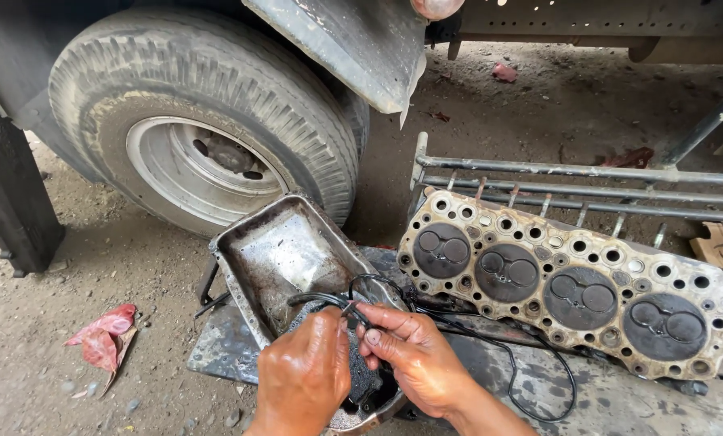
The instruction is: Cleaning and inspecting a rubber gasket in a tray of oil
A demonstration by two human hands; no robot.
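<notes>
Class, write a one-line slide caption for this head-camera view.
Both hands, left and right, pinch a thin black cable over a metal pan beside a cylinder head.

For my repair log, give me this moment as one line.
left hand: over oil pan | right hand: pinching black cord | cylinder head: lying beside pan

**Greys, Rust and a Splash of Red**

The cylinder head (571,282) showed tan, rust-flecked metal with four sooty black circles and rows of dark holes. The oil pan (285,254) was dull silver streaked brown. A thin black cable (539,379) looped nearby. The tyre (216,89) was dusty grey-black, ribbed with tread, around a pale silver rim. Red leaves (103,335) lay on the grey-brown ground (46,379).
</notes>
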